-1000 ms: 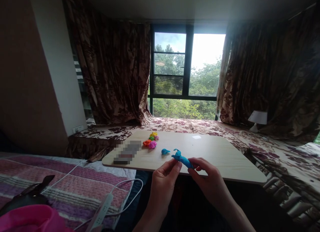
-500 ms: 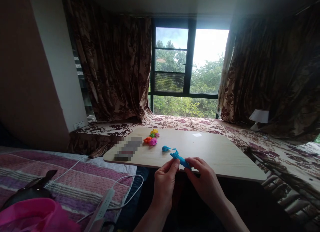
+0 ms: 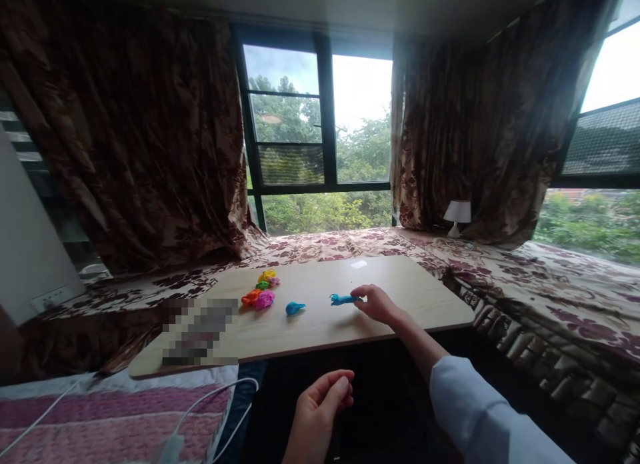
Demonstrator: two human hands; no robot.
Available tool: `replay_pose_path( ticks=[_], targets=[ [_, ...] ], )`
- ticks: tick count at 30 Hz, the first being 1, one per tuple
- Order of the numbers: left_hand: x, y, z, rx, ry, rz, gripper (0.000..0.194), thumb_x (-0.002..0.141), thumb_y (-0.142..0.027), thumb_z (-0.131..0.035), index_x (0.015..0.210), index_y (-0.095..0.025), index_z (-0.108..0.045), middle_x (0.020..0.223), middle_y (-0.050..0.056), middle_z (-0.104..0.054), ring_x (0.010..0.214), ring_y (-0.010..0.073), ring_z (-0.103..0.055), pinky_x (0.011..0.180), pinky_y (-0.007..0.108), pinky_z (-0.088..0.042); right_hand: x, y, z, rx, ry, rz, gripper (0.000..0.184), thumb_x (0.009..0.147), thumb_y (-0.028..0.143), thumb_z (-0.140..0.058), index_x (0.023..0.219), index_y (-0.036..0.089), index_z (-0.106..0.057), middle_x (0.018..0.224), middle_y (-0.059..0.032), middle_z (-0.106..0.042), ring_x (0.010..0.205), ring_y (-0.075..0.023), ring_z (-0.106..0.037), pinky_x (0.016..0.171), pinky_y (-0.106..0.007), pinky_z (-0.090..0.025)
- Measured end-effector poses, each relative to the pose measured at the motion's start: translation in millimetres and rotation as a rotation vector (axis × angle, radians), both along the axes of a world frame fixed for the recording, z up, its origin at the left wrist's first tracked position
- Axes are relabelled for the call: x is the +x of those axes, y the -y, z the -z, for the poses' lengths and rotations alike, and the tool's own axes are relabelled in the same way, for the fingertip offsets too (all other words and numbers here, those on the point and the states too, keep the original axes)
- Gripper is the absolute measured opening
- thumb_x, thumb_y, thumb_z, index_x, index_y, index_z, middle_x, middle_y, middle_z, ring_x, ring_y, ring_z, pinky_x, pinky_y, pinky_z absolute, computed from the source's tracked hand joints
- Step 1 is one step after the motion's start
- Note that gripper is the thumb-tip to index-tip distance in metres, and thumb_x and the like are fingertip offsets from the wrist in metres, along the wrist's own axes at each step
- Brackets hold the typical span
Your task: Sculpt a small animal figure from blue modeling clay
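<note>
My right hand (image 3: pixel 376 303) reaches out over the light wooden table (image 3: pixel 390 277) and pinches one end of a long blue clay figure (image 3: pixel 342 299), which lies on or just above the tabletop. My left hand (image 3: pixel 320 401) hangs below the table's near edge with its fingers loosely curled and nothing in them. A smaller blue clay piece (image 3: pixel 295 308) rests on the table left of the figure. Further left sits a cluster of orange, pink, yellow and green clay pieces (image 3: pixel 260 292).
A blurred dark flat object (image 3: pixel 200 331) lies on the table's left part. A white cable and power strip (image 3: pixel 175 444) cross the striped pink blanket (image 3: pixel 100 424) at the lower left. A small white lamp (image 3: pixel 457 215) stands on the patterned window ledge behind.
My left hand has let go of the blue figure and dropped below the table edge. My right hand has carried the figure forward over the table. The view has turned to the right.
</note>
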State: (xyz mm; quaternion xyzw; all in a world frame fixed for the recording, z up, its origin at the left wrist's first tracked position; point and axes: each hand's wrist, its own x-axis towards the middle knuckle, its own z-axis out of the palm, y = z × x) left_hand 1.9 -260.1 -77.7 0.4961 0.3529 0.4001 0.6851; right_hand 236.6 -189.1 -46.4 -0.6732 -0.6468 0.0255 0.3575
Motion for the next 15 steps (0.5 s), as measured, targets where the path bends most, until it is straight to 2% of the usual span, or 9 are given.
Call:
replay_pose_path(
  ticks=[6, 15],
  targets=[
    [-1, -2, 9.0, -0.025, -0.017, -0.003, 0.037, 0.054, -0.042, -0.077, 0.076, -0.013, -0.075, 0.065, 0.007, -0.068, 0.062, 0.0160, -0.060, 0.063, 0.026, -0.048, -1, -2, 20.3, -0.002, -0.022, -0.006, 0.025, 0.090, 0.030, -0.053, 0.111, 0.017, -0.057, 0.113, -0.0069, -0.058, 0.095, -0.0188, -0.060, 0.081, -0.039, -0.050],
    [-1, -2, 13.2, -0.050, -0.018, -0.009, 0.035, 0.055, -0.041, -0.077, 0.076, -0.014, -0.075, 0.066, 0.007, -0.069, 0.063, 0.0157, -0.060, 0.064, 0.026, -0.049, -3, 2, 23.8, 0.012, -0.020, -0.006, 0.025, 0.090, 0.030, -0.052, 0.111, 0.017, -0.057, 0.115, -0.0072, -0.058, 0.097, -0.0190, -0.059, 0.083, -0.040, -0.049]
  ],
)
